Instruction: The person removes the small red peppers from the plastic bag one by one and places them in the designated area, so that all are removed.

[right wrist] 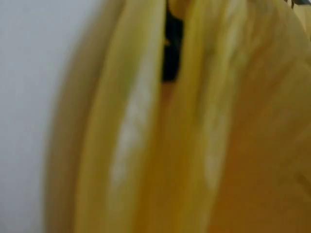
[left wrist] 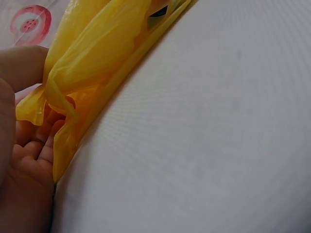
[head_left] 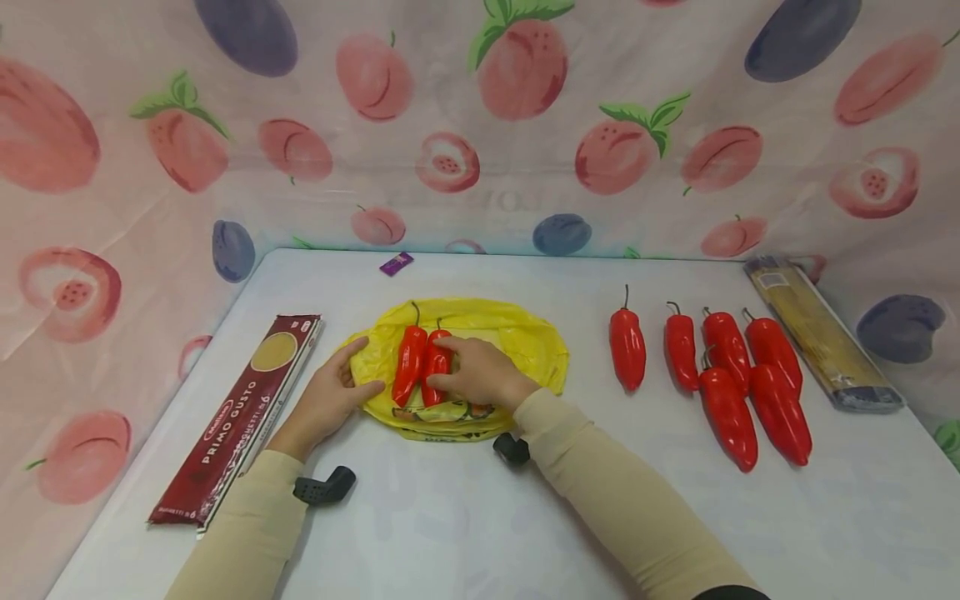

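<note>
A yellow plastic bag [head_left: 532,350] lies spread on the white table, with two long red peppers side by side on it. My right hand [head_left: 483,371] grips the right-hand red pepper [head_left: 434,357], fingers near its stem end and thumb lower down. The other red pepper [head_left: 409,367] lies just left of it. At the bag's left edge is my left hand [head_left: 330,400], thumb and fingers around the plastic. In the left wrist view, folds of the bag [left wrist: 97,63] partly cover the curled fingers [left wrist: 31,150]. Blurred yellow plastic [right wrist: 189,145] fills most of the right wrist view.
Several more red peppers [head_left: 726,417] lie on the right of the table [head_left: 465,533]. Beyond them is a clear pack of spaghetti [head_left: 821,333]. A dark red spaghetti pack [head_left: 240,417] lies at left, near my left forearm. A small purple packet [head_left: 396,264] is at the back.
</note>
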Demonstrator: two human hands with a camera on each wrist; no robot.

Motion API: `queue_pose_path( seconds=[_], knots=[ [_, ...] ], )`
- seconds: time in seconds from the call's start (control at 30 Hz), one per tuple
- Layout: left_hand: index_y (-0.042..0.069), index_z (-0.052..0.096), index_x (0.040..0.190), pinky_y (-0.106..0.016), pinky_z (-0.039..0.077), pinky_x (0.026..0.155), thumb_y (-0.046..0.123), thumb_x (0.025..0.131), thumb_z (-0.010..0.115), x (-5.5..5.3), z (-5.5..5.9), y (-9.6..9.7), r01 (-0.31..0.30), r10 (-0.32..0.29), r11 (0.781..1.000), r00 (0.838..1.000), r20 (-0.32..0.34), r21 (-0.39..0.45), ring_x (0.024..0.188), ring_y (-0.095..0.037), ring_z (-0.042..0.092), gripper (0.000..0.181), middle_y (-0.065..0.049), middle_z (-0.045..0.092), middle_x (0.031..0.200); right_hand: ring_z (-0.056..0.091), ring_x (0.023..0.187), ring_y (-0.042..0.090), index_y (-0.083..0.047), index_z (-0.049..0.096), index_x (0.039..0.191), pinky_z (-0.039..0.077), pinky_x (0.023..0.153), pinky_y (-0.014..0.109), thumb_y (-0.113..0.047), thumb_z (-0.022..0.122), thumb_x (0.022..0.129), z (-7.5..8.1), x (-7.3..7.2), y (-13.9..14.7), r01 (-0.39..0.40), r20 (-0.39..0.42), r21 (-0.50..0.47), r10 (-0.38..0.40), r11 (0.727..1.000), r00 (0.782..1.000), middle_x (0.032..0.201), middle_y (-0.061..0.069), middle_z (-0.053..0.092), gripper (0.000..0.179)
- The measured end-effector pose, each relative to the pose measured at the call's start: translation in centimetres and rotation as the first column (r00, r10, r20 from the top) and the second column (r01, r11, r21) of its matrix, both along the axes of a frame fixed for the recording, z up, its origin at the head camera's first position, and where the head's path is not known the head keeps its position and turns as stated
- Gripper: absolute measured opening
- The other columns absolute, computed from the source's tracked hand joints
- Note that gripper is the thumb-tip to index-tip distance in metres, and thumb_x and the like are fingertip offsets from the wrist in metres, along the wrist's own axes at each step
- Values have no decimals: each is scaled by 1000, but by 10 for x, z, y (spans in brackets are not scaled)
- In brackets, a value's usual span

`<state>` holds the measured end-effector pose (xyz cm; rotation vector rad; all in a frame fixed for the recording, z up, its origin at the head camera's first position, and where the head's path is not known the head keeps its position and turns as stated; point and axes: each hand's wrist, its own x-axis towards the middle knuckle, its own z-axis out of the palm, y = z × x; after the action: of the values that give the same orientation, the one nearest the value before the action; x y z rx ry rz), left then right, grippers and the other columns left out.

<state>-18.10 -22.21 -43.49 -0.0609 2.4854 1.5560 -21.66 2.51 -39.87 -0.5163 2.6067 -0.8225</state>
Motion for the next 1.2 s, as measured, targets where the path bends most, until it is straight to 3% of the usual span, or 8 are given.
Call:
queue_pose_path(
  seconds=[0.2,0.43,0.67,0.87,1.0,1.2],
  knots=[
    [16,25,160,-44,36,113,23,93,71,-1,-1,0,1,-1,1000,1000,-7,16,144,-29,35,81,-12,30,161,55,98,21,-17,44,151,54,84,30,-40,69,94,-2,0,-5,6,-5,-13,-6,1000,1000,119,7,61,66],
    [16,26,160,-44,36,113,22,93,71,-1,-1,1,-4,4,1000,1000,-11,13,143,-29,36,81,-12,31,160,60,81,22,-20,42,152,56,60,25,-34,70,93,2,0,-2,61,58,-13,-60,998,997,114,9,56,67],
    [16,26,160,-45,35,113,24,93,72,0,-1,0,-2,2,1000,1000,-7,-3,143,-30,35,81,-11,31,161,51,110,24,-23,46,151,53,93,36,-25,71,91,3,-3,7,89,49,-10,-88,996,995,137,8,54,65],
    [15,26,160,-45,35,113,23,93,71,0,-1,0,0,0,1000,1000,-9,-1,144,-30,34,81,-11,30,161,50,111,25,-21,45,152,55,89,34,-16,71,90,0,-4,14,82,49,-62,-79,995,996,137,10,53,68],
    [15,26,160,-44,35,113,23,93,71,1,-1,0,5,-5,1000,1000,-9,4,144,-29,35,81,-11,30,161,51,109,25,-19,42,154,57,85,33,-13,69,91,0,-3,18,120,76,-78,-114,990,991,136,10,53,69],
    [15,26,160,-45,35,113,24,94,71,0,-1,0,11,-11,1000,1000,-9,6,143,-30,36,81,-12,30,161,53,109,26,-19,43,153,56,90,39,-11,65,92,1,-4,24,165,87,-81,-157,983,984,133,8,56,66]
  ],
)
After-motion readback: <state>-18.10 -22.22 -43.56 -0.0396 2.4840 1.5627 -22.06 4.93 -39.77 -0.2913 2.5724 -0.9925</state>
